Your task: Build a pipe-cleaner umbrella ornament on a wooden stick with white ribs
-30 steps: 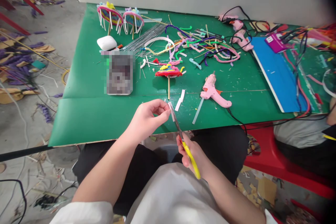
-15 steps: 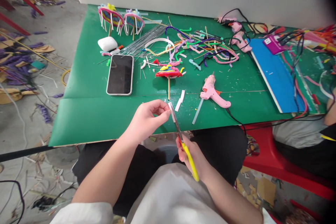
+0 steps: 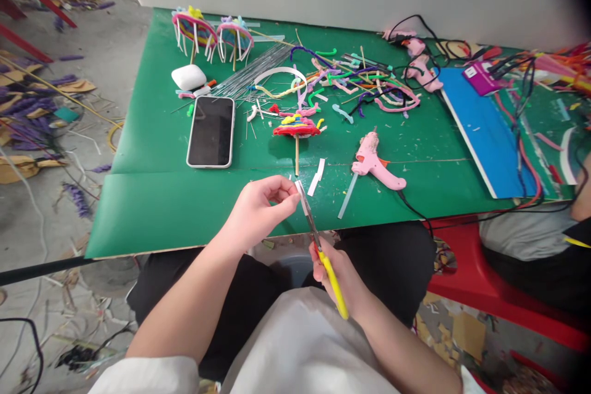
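In my right hand is a pair of scissors with yellow handles, its blades pointing away from me. My left hand pinches a small white strip near the table's front edge, and the scissor blades lie along that strip. Just beyond my fingers, a small umbrella-shaped craft of red, yellow and blue pipe cleaner rests on the table with its wooden stick toward me. Cut white strips lie right of the stick. A pink glue gun with a clear glue stick lies farther right.
A phone and a white case lie on the green table. Two decorated umbrella crafts stand behind. Pipe cleaners and thin wires fill the back middle. A blue board and cables are at right, beside another person's arm.
My hands, the scissors and the strip stay almost in place. At the far right, a white curved strip near the other person has shifted slightly.
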A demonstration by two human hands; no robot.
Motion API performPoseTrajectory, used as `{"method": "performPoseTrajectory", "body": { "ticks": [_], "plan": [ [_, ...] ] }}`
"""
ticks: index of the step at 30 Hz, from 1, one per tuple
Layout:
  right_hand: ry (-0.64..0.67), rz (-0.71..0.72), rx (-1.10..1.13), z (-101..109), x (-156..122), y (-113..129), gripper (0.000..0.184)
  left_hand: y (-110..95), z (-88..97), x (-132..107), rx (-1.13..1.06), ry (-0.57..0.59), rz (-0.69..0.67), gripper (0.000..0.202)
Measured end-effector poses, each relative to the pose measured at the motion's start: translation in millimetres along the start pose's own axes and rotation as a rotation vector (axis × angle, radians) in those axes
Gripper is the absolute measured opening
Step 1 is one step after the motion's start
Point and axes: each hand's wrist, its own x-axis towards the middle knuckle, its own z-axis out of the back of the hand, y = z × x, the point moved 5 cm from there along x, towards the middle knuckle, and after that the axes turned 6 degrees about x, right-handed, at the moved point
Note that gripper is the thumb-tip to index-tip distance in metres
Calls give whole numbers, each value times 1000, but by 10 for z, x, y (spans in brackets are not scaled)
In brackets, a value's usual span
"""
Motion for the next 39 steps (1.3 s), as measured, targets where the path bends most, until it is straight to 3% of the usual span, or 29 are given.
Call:
{"method": "performPoseTrajectory", "body": {
  "ticks": [7, 21, 28, 39],
  "plan": [
    [-11, 5, -10, -6, -3, -54, 5, 18, -2, 17, 1, 6, 3, 12],
    [4, -19, 125, -20, -23, -108, 15, 33, -11, 13, -14, 14, 19, 13],
    [-37, -24, 77, -6, -17, -129, 15, -20, 61, 6, -38, 33, -21, 16],
    [-59, 2, -33, 12, -20, -103, 6, 15, 77, 37, -64, -30, 30, 22]
  ]
}}
